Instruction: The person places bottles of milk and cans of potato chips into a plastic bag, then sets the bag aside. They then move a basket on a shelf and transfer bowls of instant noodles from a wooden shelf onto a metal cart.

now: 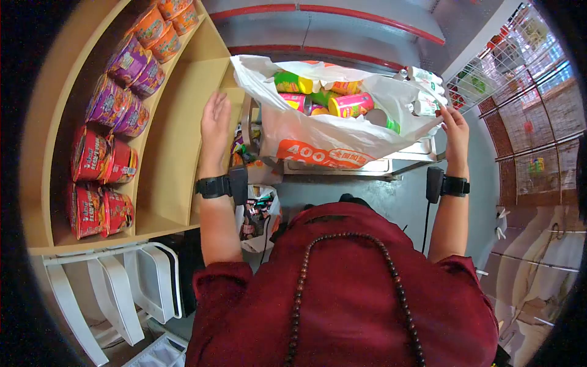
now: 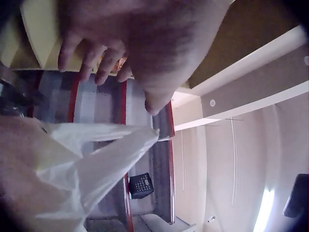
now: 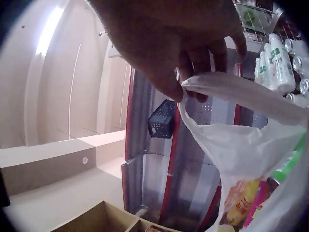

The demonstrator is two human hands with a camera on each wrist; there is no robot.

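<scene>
So there's a big white plastic shopping bag (image 1: 342,137) with orange print on its front, sitting open on a metal counter ledge (image 1: 367,166) right in front of the person in the dark red top. The bag is stuffed with stuff: a yellow-green snack can (image 1: 292,82), a pink and yellow tube can (image 1: 350,104) lying on its side, some orange packs behind those, and a few white plastic bottles (image 1: 423,92) with green labels poking up at the right corner. The right hand (image 1: 455,131) is pinching the bag's right handle, and the right wrist view shows it well, thumb and fingers (image 3: 193,79) closed on the twisted white strip with the bag hanging below. The left hand (image 1: 215,125) is up at the bag's left side, fingers straight and relaxed, hovering against the edge of the pale wooden shelf unit (image 1: 177,159); from the left wrist view it's holding nothing, and the bag's left corner (image 2: 120,145) sits just below it, apart from the fingers. The shelf compartments are packed with instant noodle bowls: orange ones (image 1: 160,30) at the top, purple ones (image 1: 125,85) in the middle, red ones (image 1: 101,177) in the lower two. Under the counter there's a smaller clear bag (image 1: 257,211) full of mixed wrappers.
</scene>
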